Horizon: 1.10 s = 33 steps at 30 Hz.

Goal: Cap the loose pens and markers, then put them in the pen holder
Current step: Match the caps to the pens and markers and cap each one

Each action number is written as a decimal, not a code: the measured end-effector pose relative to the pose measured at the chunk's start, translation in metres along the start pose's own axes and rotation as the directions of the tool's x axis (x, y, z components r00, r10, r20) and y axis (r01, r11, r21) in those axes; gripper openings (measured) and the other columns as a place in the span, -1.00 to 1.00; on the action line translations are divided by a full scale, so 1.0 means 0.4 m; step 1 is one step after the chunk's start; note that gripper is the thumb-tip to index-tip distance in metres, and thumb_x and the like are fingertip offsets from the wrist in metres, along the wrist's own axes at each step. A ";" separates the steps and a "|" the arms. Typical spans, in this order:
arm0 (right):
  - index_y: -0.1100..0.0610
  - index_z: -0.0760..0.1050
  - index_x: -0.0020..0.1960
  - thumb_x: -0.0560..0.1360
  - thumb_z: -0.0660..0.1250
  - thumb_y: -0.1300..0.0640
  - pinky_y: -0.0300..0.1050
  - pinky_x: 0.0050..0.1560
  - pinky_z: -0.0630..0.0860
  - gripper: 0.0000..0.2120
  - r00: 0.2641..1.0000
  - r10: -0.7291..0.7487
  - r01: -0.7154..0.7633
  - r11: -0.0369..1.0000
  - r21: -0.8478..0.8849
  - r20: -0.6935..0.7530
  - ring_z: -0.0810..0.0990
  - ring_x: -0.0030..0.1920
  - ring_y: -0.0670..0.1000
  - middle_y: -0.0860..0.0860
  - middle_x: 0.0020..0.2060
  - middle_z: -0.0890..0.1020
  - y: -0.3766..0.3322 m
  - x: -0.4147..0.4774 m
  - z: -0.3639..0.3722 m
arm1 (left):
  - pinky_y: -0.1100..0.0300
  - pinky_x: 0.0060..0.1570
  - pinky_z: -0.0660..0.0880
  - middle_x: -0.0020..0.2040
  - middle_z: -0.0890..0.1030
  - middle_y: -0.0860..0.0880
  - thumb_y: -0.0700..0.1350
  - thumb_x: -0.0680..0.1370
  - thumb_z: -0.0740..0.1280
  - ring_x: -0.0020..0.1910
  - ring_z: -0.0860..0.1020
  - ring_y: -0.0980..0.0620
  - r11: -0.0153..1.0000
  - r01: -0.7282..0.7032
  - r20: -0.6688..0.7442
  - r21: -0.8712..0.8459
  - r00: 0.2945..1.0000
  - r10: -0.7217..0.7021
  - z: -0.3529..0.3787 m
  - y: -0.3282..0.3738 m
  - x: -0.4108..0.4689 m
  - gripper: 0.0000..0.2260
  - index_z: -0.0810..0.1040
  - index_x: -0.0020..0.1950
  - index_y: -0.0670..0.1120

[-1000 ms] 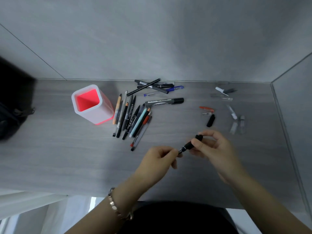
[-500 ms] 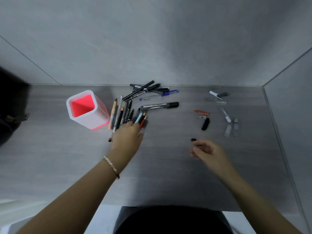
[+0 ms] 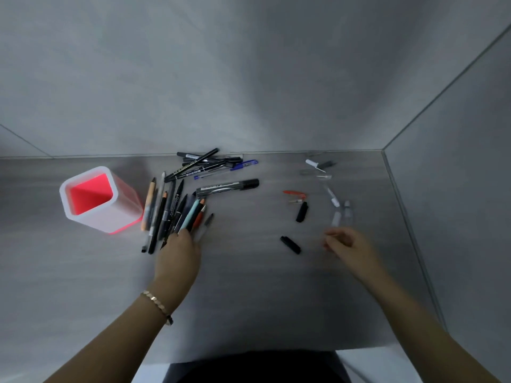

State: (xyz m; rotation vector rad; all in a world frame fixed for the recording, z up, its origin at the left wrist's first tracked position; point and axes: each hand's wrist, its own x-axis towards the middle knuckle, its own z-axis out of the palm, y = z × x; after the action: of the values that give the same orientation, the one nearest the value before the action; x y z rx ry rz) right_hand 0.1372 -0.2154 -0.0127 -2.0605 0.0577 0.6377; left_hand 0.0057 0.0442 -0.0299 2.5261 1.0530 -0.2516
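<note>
Print on marker [image 3: 227,187] and pens [image 3: 193,167]: too blurred, unreadable.

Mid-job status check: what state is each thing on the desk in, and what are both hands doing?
pen holder, upright, nothing seen inside.
thick marker, capped, lying flat.
blue pen, capped, lying flat.
black cap, loose on the desk.
red cap, loose, off any pen.
left hand, fingers on the pen pile; grip unclear.
right hand, blurred, loosely curled, nothing seen in it.
</note>
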 end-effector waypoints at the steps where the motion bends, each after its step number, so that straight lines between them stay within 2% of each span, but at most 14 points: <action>1: 0.33 0.49 -0.01 0.47 0.24 0.37 -0.38 -0.21 0.51 -0.88 1.000 -0.010 0.010 1.000 -0.019 -0.016 0.54 -0.29 -0.02 0.25 -0.12 0.60 0.001 0.010 -0.006 | -0.09 -0.09 0.44 0.03 0.53 -0.33 -0.20 0.54 0.21 -0.01 0.52 -0.34 1.000 0.002 0.010 0.010 1.000 -0.002 -0.003 0.003 0.003 -0.83 0.44 -0.01 -0.32; 3: 0.25 0.51 -0.06 0.45 0.26 0.36 -0.10 -0.05 0.50 -0.90 0.997 -0.033 0.028 0.996 -0.090 -0.063 0.56 -0.21 0.09 0.30 -0.06 0.62 0.006 0.027 -0.011 | -0.06 -0.08 0.46 0.04 0.55 -0.28 -0.18 0.56 0.19 0.00 0.55 -0.30 0.994 -0.017 0.049 0.112 0.999 0.012 -0.010 0.012 0.009 -0.82 0.46 0.01 -0.29; 6: 0.30 0.53 -0.04 0.45 0.27 0.32 -0.11 -0.04 0.41 -0.89 0.988 -0.079 0.051 0.978 -0.200 -0.133 0.58 -0.07 0.19 0.27 0.01 0.62 0.004 0.050 -0.010 | -0.01 -0.06 0.49 0.09 0.54 -0.17 -0.19 0.56 0.17 0.05 0.55 -0.19 0.931 -0.097 0.114 0.352 0.992 0.060 -0.021 0.037 0.004 -0.83 0.47 0.08 -0.22; 8: 0.30 0.53 -0.02 0.44 0.27 0.32 -0.12 -0.06 0.40 -0.86 0.985 -0.109 0.070 0.962 -0.262 -0.137 0.59 -0.07 0.21 0.26 -0.04 0.63 -0.014 0.066 -0.012 | 0.02 -0.05 0.48 0.09 0.52 -0.14 -0.16 0.55 0.17 0.11 0.50 -0.16 0.911 -0.127 0.112 0.392 0.990 0.090 -0.028 0.062 -0.003 -0.81 0.47 0.07 -0.21; 10: 0.30 0.53 0.01 0.44 0.26 0.33 -0.12 -0.10 0.41 -0.83 0.979 -0.166 0.122 0.941 -0.315 -0.117 0.58 -0.12 0.19 0.26 -0.08 0.63 -0.038 0.095 -0.015 | 0.04 -0.10 0.44 -0.01 0.50 -0.14 -0.13 0.55 0.16 0.06 0.49 -0.15 0.951 -0.143 0.092 0.273 0.988 0.122 -0.041 0.093 -0.012 -0.82 0.46 0.00 -0.21; 12: 0.29 0.53 0.05 0.46 0.25 0.32 -0.14 -0.14 0.41 -0.81 0.965 -0.238 0.177 0.904 -0.390 -0.113 0.59 -0.10 0.20 0.26 -0.06 0.64 -0.065 0.144 -0.017 | 0.09 -0.23 0.36 -0.19 0.43 -0.08 -0.17 0.55 0.15 -0.15 0.48 -0.10 0.988 -0.154 0.065 -0.033 0.986 0.156 -0.052 0.116 -0.016 -0.89 0.40 -0.11 -0.18; 14: 0.29 0.52 0.10 0.47 0.24 0.30 -0.09 -0.08 0.45 -0.78 0.945 -0.305 0.216 0.851 -0.479 -0.115 0.58 -0.02 0.22 0.27 -0.02 0.62 -0.090 0.205 -0.016 | 0.11 -0.36 0.29 -0.38 0.36 0.01 -0.32 0.52 0.13 -0.42 0.35 0.02 0.937 -0.161 0.134 -0.310 0.968 0.210 -0.062 0.137 -0.021 -0.83 0.29 -0.25 -0.13; 15: 0.29 0.51 0.12 0.48 0.23 0.29 -0.03 0.00 0.46 -0.76 0.937 -0.335 0.234 0.816 -0.529 -0.102 0.56 0.02 0.24 0.28 0.01 0.61 -0.102 0.233 -0.014 | 0.11 -0.40 0.28 -0.43 0.33 0.02 -0.36 0.51 0.12 -0.49 0.28 0.05 0.905 -0.161 0.135 -0.394 0.964 0.231 -0.065 0.144 -0.025 -0.80 0.28 -0.27 -0.14; 19: 0.21 0.43 0.22 0.48 0.23 0.23 0.05 0.11 0.44 -0.69 0.936 -0.351 0.251 0.717 -0.650 -0.025 0.45 0.13 0.26 0.25 0.10 0.52 -0.124 0.308 0.007 | 0.31 -0.56 0.24 -0.45 0.36 -0.01 -0.20 0.57 0.14 -0.52 0.29 0.08 0.856 -0.126 0.039 -0.502 0.985 0.168 -0.090 0.160 -0.063 -0.89 0.38 -0.16 -0.12; 22: 0.11 0.37 0.30 0.47 0.26 0.21 0.07 0.13 0.45 -0.61 0.941 -0.334 0.269 0.634 -0.725 0.057 0.44 0.16 0.22 0.20 0.13 0.46 -0.118 0.327 0.028 | 0.29 -0.53 0.23 -0.46 0.35 -0.01 -0.17 0.57 0.13 -0.56 0.27 0.15 0.814 -0.050 0.088 -0.579 0.988 0.123 -0.093 0.144 -0.085 -0.87 0.41 -0.14 -0.11; 24: 0.15 0.36 0.31 0.46 0.27 0.26 0.07 0.16 0.44 -0.58 0.939 -0.336 0.282 0.650 -0.706 0.065 0.46 0.15 0.22 0.21 0.13 0.46 -0.114 0.330 0.036 | 0.27 -0.52 0.24 -0.44 0.36 -0.05 -0.15 0.58 0.13 -0.59 0.28 0.17 0.784 -0.012 0.129 -0.620 0.985 0.117 -0.095 0.131 -0.097 -0.86 0.42 -0.14 -0.11; 28: 0.34 0.47 0.11 0.42 0.34 0.29 -0.01 0.15 0.39 -0.72 0.951 -0.303 0.255 0.678 -0.689 0.054 0.51 0.12 0.23 0.28 0.10 0.55 -0.118 0.328 0.022 | 0.38 -0.59 0.23 -0.45 0.38 -0.06 -0.19 0.58 0.15 -0.61 0.29 0.18 0.725 0.033 0.159 -0.687 0.982 0.106 -0.100 0.118 -0.126 -0.85 0.43 -0.18 -0.12; 31: 0.32 0.55 0.01 0.42 0.34 0.28 -0.08 0.07 0.41 -0.81 0.971 -0.224 0.220 0.675 -0.704 0.090 0.56 0.08 0.22 0.28 0.04 0.61 -0.125 0.317 -0.003 | 0.35 -0.55 0.23 -0.48 0.38 -0.02 -0.18 0.56 0.19 -0.56 0.26 0.15 0.685 0.037 0.177 -0.728 0.975 0.135 -0.100 0.109 -0.151 -0.84 0.43 -0.23 -0.07; 33: 0.30 0.55 0.01 0.43 0.34 0.24 -0.08 0.05 0.41 -0.81 0.966 -0.245 0.230 0.657 -0.718 0.085 0.55 0.07 0.21 0.26 0.06 0.59 -0.126 0.307 -0.010 | 0.33 -0.53 0.24 -0.48 0.36 -0.03 -0.18 0.55 0.23 -0.52 0.28 0.13 0.642 0.028 0.178 -0.766 0.969 0.170 -0.104 0.106 -0.165 -0.83 0.45 -0.25 -0.04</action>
State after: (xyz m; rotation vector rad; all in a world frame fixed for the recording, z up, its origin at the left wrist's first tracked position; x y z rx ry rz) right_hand 0.2591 -0.1657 -0.0281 -2.7771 -0.5404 0.5127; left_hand -0.0097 -0.0078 0.0402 1.6943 0.7335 -0.0478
